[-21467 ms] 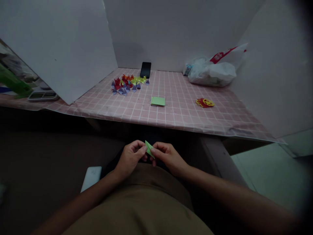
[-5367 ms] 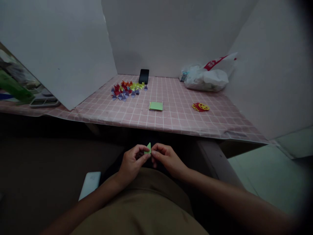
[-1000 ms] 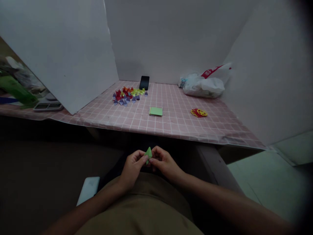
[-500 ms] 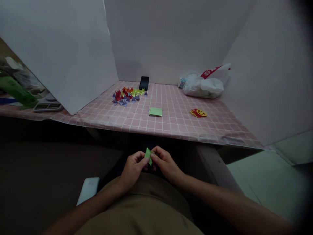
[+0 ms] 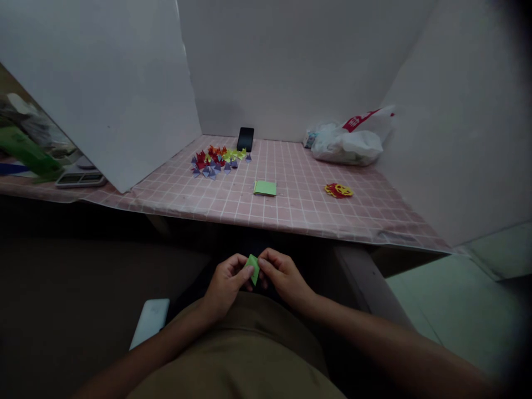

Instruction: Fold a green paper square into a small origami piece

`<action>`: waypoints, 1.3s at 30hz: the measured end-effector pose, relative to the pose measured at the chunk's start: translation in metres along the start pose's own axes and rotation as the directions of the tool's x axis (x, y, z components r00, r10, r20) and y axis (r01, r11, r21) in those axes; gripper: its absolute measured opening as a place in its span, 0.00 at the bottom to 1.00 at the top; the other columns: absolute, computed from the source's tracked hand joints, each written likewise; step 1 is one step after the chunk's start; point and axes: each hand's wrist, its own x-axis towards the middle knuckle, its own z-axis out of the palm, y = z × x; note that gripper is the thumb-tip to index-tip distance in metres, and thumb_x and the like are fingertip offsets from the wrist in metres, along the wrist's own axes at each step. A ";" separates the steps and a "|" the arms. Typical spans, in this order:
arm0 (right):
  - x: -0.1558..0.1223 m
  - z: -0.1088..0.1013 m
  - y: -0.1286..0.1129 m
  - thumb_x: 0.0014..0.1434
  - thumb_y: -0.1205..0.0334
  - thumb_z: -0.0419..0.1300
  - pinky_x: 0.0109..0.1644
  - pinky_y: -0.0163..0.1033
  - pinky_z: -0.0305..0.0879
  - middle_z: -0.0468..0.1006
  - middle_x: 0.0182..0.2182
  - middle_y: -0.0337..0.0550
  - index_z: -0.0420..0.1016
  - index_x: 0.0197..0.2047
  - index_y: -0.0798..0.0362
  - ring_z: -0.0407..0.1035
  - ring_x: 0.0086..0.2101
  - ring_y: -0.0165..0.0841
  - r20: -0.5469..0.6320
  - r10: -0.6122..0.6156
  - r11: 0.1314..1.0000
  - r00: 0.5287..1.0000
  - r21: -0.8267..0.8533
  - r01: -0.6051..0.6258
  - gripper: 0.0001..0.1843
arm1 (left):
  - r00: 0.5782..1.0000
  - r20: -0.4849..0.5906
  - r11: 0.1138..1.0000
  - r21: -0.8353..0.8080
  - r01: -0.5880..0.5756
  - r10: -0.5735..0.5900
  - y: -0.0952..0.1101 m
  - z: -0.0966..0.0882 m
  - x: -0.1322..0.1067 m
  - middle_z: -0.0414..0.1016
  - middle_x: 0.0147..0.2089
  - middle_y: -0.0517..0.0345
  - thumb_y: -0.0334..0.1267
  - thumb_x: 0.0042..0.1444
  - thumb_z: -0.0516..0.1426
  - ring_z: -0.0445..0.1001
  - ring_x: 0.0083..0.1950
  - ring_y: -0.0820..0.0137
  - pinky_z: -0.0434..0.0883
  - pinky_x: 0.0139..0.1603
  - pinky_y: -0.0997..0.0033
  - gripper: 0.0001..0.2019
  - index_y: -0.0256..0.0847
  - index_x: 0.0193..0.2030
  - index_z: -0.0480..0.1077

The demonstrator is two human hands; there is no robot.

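A small folded green paper (image 5: 254, 270), roughly diamond-shaped, is held over my lap, below the table's front edge. My left hand (image 5: 228, 281) pinches it from the left, thumb lying on its face. My right hand (image 5: 283, 275) grips its right corner between thumb and fingertips; the fingers behind the paper are partly hidden. On the table ahead lies a stack of square paper sheets (image 5: 265, 188), green on top. Several small folded paper cranes (image 5: 216, 159) in red, orange, yellow and purple are clustered at the back left.
A black phone (image 5: 245, 139) leans at the back wall. On the right are red and yellow flat openwork pieces (image 5: 338, 190) and a white plastic bag (image 5: 347, 145). White panels (image 5: 137, 83) enclose the table. A white device (image 5: 150, 322) lies by my left forearm.
The green paper has turned slightly and shows more of its face. My right thumb has shifted up and outward to its corner, while my left hand stays nearly still.
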 end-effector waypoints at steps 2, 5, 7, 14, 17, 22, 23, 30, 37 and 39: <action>0.000 0.000 -0.001 0.62 0.57 0.57 0.27 0.34 0.58 0.66 0.22 0.34 0.65 0.31 0.53 0.61 0.23 0.27 -0.034 -0.040 0.997 0.999 -0.075 0.037 0.10 | 1.000 -0.009 0.999 0.039 0.001 0.000 -0.001 0.000 0.000 0.70 0.29 0.60 0.43 0.56 0.59 0.68 0.27 0.74 0.69 0.28 0.73 0.10 0.37 0.32 0.69; 0.000 -0.001 -0.002 0.60 0.65 0.57 0.31 0.34 0.60 0.68 0.25 0.36 0.67 0.33 0.53 0.63 0.27 0.29 -0.075 -0.157 0.966 0.985 -0.218 0.137 0.04 | 1.000 -0.030 0.996 0.087 0.009 -0.007 -0.002 0.000 -0.001 0.67 0.27 0.63 0.43 0.54 0.59 0.67 0.24 0.75 0.68 0.26 0.73 0.10 0.37 0.31 0.68; 0.001 -0.003 -0.002 0.59 0.69 0.57 0.34 0.35 0.61 0.69 0.28 0.38 0.68 0.33 0.53 0.64 0.30 0.30 -0.066 -0.262 0.913 0.963 -0.341 0.225 0.03 | 0.999 -0.033 0.994 0.106 0.017 -0.014 -0.003 0.001 -0.002 0.66 0.26 0.64 0.43 0.53 0.59 0.66 0.23 0.75 0.68 0.25 0.74 0.10 0.38 0.30 0.67; 0.000 -0.007 -0.002 0.61 0.71 0.53 0.34 0.36 0.61 0.69 0.30 0.42 0.68 0.32 0.53 0.65 0.31 0.31 0.088 -0.387 0.713 0.918 -0.602 0.359 0.07 | 0.998 -0.028 0.992 0.110 0.054 -0.051 -0.004 0.004 -0.003 0.66 0.25 0.65 0.42 0.52 0.59 0.64 0.20 0.78 0.66 0.22 0.76 0.11 0.40 0.27 0.63; 0.000 -0.007 -0.001 0.62 0.69 0.53 0.33 0.36 0.61 0.70 0.30 0.43 0.69 0.33 0.54 0.66 0.31 0.32 0.142 -0.394 0.613 0.908 -0.695 0.374 0.06 | 0.998 -0.042 0.989 0.138 0.050 -0.045 -0.005 0.004 -0.002 0.64 0.24 0.66 0.41 0.52 0.59 0.65 0.20 0.77 0.65 0.22 0.76 0.11 0.40 0.25 0.62; 0.000 -0.006 0.002 0.63 0.67 0.52 0.32 0.35 0.59 0.71 0.29 0.43 0.69 0.31 0.54 0.65 0.29 0.31 0.182 -0.437 0.476 0.881 -0.784 0.398 0.09 | 0.997 -0.054 0.991 0.123 0.059 -0.053 -0.005 0.004 -0.001 0.64 0.23 0.67 0.43 0.51 0.60 0.65 0.21 0.76 0.67 0.22 0.75 0.13 0.40 0.25 0.62; 0.000 -0.006 0.002 0.63 0.67 0.51 0.32 0.35 0.59 0.71 0.29 0.43 0.69 0.31 0.54 0.65 0.28 0.31 0.192 -0.448 0.453 0.873 -0.793 0.407 0.10 | 0.997 -0.053 0.991 0.118 0.061 -0.055 -0.005 0.004 -0.001 0.64 0.23 0.67 0.42 0.51 0.60 0.65 0.21 0.76 0.67 0.22 0.75 0.12 0.40 0.26 0.62; -0.001 -0.007 0.001 0.64 0.67 0.50 0.31 0.35 0.58 0.70 0.27 0.43 0.69 0.30 0.54 0.64 0.27 0.31 0.209 -0.508 0.405 0.836 -0.799 0.445 0.12 | 0.995 -0.082 0.996 0.049 0.069 -0.065 -0.008 0.003 0.000 0.64 0.25 0.66 0.41 0.50 0.61 0.65 0.24 0.76 0.68 0.24 0.76 0.11 0.39 0.26 0.64; -0.001 -0.008 -0.002 0.65 0.68 0.49 0.33 0.37 0.61 0.72 0.29 0.45 0.71 0.33 0.53 0.65 0.29 0.32 0.232 -0.546 0.428 0.805 -0.749 0.506 0.12 | 0.990 -0.049 0.977 -0.170 0.125 -0.135 -0.004 0.003 -0.003 0.68 0.31 0.63 0.44 0.48 0.64 0.68 0.30 0.74 0.74 0.30 0.71 0.13 0.39 0.32 0.67; -0.001 -0.009 -0.003 0.65 0.68 0.49 0.33 0.37 0.62 0.73 0.29 0.46 0.71 0.33 0.53 0.66 0.30 0.32 0.247 -0.558 0.410 0.792 -0.748 0.522 0.12 | 0.991 -0.036 0.974 -0.194 0.117 -0.126 -0.002 0.003 -0.004 0.67 0.33 0.62 0.43 0.50 0.63 0.68 0.33 0.73 0.75 0.32 0.70 0.12 0.39 0.33 0.67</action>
